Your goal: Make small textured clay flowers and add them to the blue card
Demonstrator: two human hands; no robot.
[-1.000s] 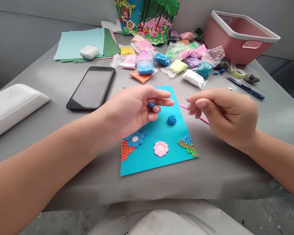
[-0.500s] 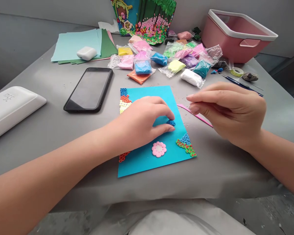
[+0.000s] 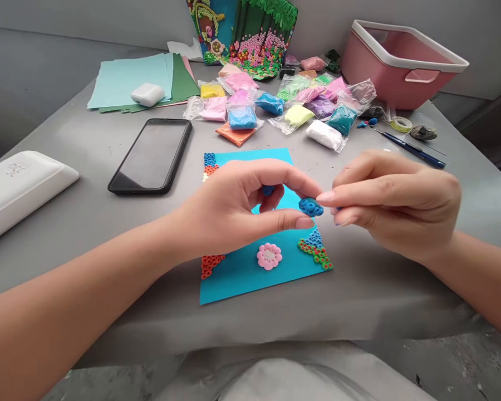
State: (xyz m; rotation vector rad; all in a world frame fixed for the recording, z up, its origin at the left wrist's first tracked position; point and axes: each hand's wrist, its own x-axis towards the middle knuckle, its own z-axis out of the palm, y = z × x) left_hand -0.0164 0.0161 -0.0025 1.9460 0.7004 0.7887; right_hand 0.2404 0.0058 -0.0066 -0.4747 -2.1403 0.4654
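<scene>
A turquoise card lies flat in front of me, decorated with a pink clay flower and bead-like clay corners. Above it, my left hand pinches a small blue clay cluster between thumb and forefinger, and a second blue clay bit shows tucked in its curled fingers. My right hand meets the cluster from the right, its thumb and forefinger closed on the cluster's other side.
Several bags of coloured clay lie behind the card. A black phone and a white case sit to the left, paper sheets with an earbud case beyond. A pink tub, tape roll and tools are at the right.
My left hand dropped to the card, took the blue clay cluster and lifted it. My right hand moved in from the right and closed on the cluster too.
</scene>
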